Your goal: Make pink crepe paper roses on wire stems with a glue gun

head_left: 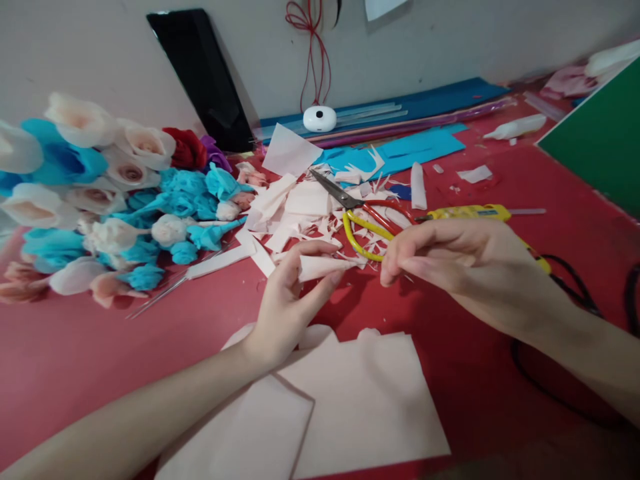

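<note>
Between the thumb and fingers of my left hand (293,293) is a pale pink crepe paper flower bud (323,268), lying nearly level with its narrow twisted end pointing right. My right hand (450,267) hovers just right of that end, its thumb and fingertips pinched together; what they hold, if anything, is too small to make out. Behind both hands lie scissors (350,207) with one yellow and one red handle, on top of pale paper scraps (300,207). Below my left hand, pale pink paper sheets (370,407) lie on the red table (210,333).
Finished paper flowers (130,167) in white, blue, red and purple crowd the left. A yellow glue gun (470,212) with a black cable lies behind my right hand. A black phone-like slab (205,80) leans on the wall; a white case (320,119) and blue paper (400,153) are at the back.
</note>
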The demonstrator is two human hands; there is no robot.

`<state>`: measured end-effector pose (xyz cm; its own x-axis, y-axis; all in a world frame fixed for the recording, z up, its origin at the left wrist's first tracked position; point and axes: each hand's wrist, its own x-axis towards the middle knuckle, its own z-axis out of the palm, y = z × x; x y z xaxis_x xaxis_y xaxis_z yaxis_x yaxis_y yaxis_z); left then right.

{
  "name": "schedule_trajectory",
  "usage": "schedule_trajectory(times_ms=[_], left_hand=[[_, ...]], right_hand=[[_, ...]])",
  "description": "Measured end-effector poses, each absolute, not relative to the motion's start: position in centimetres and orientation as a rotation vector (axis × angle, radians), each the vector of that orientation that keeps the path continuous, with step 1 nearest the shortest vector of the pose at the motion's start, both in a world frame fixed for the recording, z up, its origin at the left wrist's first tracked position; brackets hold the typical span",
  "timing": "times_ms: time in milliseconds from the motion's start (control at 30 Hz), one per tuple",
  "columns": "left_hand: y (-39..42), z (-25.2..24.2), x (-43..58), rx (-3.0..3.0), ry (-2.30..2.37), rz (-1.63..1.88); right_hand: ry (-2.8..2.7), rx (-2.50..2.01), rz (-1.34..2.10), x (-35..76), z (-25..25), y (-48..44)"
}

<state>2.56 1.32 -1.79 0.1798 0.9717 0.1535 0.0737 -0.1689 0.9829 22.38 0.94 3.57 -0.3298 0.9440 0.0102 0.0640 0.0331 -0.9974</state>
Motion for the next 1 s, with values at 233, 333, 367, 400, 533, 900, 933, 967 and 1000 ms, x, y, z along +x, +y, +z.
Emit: schedule_trajectory(times_ms=[233, 333, 367, 400, 533, 900, 933, 967, 1000], left_hand=[[1.24, -1.72, 2.53, 1.470, 1.063, 1.152], [1.21, -1.71, 2.54, 1.463, 1.059, 1.146], [1.22, -1.71, 2.54, 1.455, 1.061, 1.142], [1.22, -1.71, 2.54, 1.451, 1.062, 1.139], [1.22, -1.70, 2.49, 1.455, 1.072, 1.137], [1.38, -1.43, 2.74, 1.437, 1.136, 1.161], [1.38, -1.40, 2.75, 1.435, 1.141, 1.163], [1.37, -1.38, 2.75, 1.433, 1.144, 1.163], [1.36, -1.37, 2.74, 1.433, 1.143, 1.161]], right_hand=[[-1.516, -1.084, 1.391, 22.58, 3.12, 1.06], [-1.505, -1.088, 1.384, 22.43, 3.07, 1.20], [-1.487, -1.082, 1.392, 22.38, 3.10, 1.23], [-1.472, -1.073, 1.402, 22.36, 3.13, 1.24], [-1.521, -1.067, 1.377, 22.46, 3.25, 1.14], [-1.673, -1.098, 1.202, 21.73, 3.79, 0.90], [-1.669, -1.098, 1.201, 21.76, 3.78, 0.85], [-1.663, -1.101, 1.199, 21.82, 3.74, 0.79], [-1.656, -1.105, 1.198, 21.89, 3.69, 0.72]])
